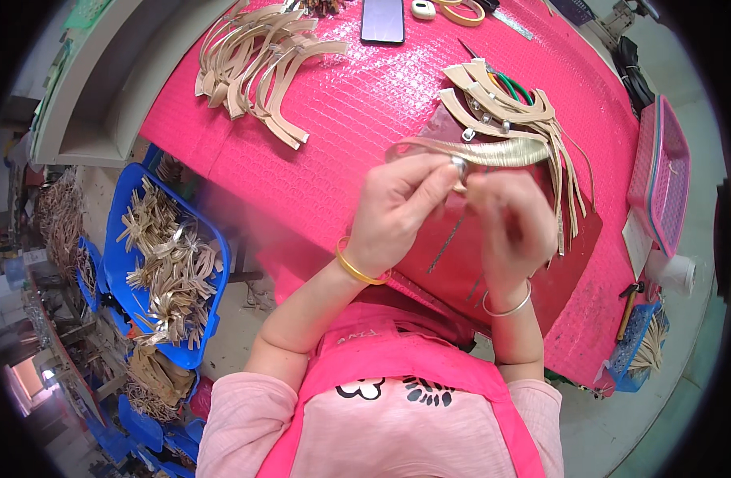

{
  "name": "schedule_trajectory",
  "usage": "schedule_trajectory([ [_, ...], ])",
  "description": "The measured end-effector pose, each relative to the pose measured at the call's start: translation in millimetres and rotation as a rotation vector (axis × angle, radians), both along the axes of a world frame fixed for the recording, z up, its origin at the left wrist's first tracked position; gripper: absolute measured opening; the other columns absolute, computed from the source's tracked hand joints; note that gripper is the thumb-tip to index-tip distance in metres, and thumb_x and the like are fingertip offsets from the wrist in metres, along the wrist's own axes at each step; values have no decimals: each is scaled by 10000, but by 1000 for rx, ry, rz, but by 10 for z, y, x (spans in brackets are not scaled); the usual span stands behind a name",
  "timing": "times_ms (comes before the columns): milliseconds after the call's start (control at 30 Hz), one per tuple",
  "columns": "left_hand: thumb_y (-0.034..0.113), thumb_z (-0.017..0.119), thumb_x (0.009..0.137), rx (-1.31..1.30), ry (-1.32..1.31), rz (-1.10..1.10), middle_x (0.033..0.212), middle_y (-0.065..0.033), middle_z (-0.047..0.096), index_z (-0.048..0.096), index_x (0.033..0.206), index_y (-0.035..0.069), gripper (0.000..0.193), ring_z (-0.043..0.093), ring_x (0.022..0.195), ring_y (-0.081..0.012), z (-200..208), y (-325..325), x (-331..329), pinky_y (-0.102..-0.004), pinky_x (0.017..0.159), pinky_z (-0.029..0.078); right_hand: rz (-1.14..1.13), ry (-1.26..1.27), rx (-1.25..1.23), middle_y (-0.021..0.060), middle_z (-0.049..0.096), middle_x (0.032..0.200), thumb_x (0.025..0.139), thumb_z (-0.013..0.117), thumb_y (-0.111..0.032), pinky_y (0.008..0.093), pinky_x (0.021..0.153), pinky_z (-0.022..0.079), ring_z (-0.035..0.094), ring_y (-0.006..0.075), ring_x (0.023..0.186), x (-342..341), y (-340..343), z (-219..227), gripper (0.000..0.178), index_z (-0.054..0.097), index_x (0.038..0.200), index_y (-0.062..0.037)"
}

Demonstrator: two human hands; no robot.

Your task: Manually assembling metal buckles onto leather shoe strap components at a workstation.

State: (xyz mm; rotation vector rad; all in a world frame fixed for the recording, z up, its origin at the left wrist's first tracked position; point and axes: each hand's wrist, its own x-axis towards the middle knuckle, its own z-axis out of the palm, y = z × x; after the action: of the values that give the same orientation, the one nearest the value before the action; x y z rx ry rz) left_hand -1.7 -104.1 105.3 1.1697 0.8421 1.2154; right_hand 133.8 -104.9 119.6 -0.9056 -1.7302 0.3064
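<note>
Over the near part of the table, my left hand [401,209] pinches a beige strap near a small silver buckle [459,166] between thumb and forefinger. My right hand [515,227] is beside it, slightly blurred, its fingers curled closed at the strap's other side; what they grip is hidden. Just beyond both hands a shiny pale-gold strap [509,152] arcs across. To the right lies a bunch of beige straps [533,111], some with silver buckles, their long ends hanging over a dark red board [453,263].
A pile of beige straps [258,68] lies far left on the pink table cover [357,103]. Beyond are a phone [382,20] and tape rolls [463,11]. A blue tub [210,319] of strap pieces stands left; a hammer [627,311] and pink baskets [660,175] are right.
</note>
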Motion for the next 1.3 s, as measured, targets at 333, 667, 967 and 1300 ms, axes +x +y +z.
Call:
schedule_trajectory([
  [333, -44, 547, 745, 157, 227, 257, 755, -81, 609, 561, 953, -27, 209, 586, 697, -105, -39, -25, -41, -224, 615, 473, 539, 1283, -1060, 43, 516, 581, 823, 528, -155, 179, 380, 359, 449, 89, 403, -186, -59, -105, 133, 536, 843, -24],
  [667, -43, 551, 691, 370, 521, 341, 636, -143, 561, 558, 905, 8, 221, 577, 537, -215, -147, -34, -47, -293, 479, 424, 471, 1190, -1114, -37, 362, 529, 747, 539, -89, 192, 401, 207, 272, 39, 420, -201, -71, -218, 188, 397, 624, -100],
  [967, 23, 549, 716, 436, 666, 335, 607, -107, 540, 558, 776, 27, 61, 557, 540, -233, -96, -18, -47, -321, 470, 416, 470, 911, -1072, -26, 438, 601, 723, 594, -123, 171, 446, 258, 343, 41, 498, -116, 31, -229, 195, 421, 646, -81],
  [1300, 115, 575, 712, 638, 843, 136, 579, -81, 492, 522, 755, 67, 83, 526, 533, -239, -164, 77, -301, -329, 463, 409, 187, 283, -654, 55, 468, 1018, 724, 637, -131, 214, 670, 384, 470, 73, 758, -99, 333, -291, 158, 564, 821, -29],
])
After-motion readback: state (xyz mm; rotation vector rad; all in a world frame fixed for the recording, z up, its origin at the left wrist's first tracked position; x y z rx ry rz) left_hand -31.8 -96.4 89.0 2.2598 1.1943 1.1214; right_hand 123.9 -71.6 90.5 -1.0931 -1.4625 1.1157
